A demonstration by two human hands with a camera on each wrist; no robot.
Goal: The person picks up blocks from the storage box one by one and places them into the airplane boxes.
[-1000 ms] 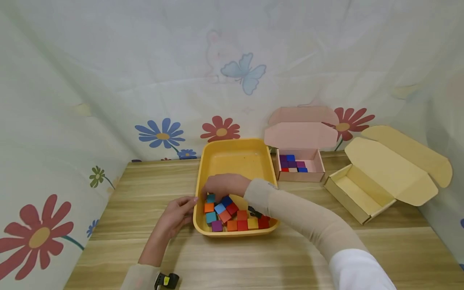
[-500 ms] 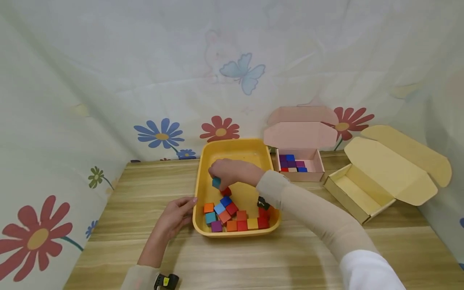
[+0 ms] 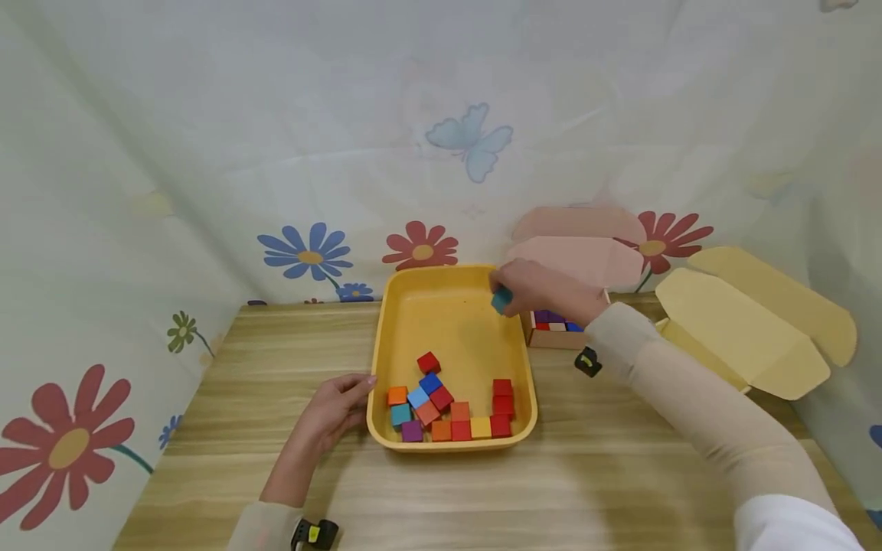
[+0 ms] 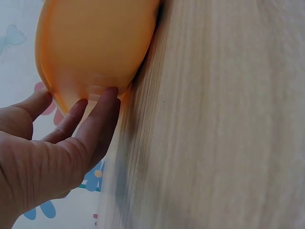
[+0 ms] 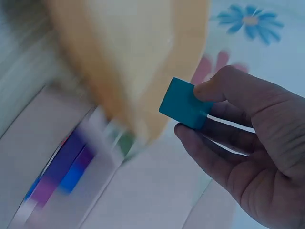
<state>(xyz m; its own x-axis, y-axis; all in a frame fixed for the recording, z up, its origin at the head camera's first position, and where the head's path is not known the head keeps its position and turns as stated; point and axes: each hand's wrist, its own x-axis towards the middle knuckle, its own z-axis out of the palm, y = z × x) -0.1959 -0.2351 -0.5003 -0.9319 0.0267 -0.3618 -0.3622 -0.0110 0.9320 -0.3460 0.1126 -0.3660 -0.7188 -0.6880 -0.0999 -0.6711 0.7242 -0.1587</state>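
Observation:
My right hand (image 3: 534, 287) pinches a teal cube (image 5: 183, 102) between thumb and fingers, held in the air above the far right corner of the yellow tray (image 3: 441, 306). Against the tray's left wall rests my left hand (image 3: 338, 405); in the left wrist view the left fingers (image 4: 102, 114) lie along the outer side with the thumb at the rim. Several coloured cubes lie in the near half of the tray, among them a lone red cube (image 3: 429, 363), a purple cube (image 3: 412, 431) and a yellow cube (image 3: 480, 427).
Right of the tray stands an open pink box (image 3: 561, 339) holding several purple, blue and red cubes, partly hidden by my right hand and forearm. Farther right is an open yellow cardboard box (image 3: 744, 329), its inside mostly covered by my sleeve. A patterned cloth hangs behind.
My right hand has lifted the teal cube from the tray's left side and carried it right and away from me toward the pink box. The left hand has stayed at the tray's side.

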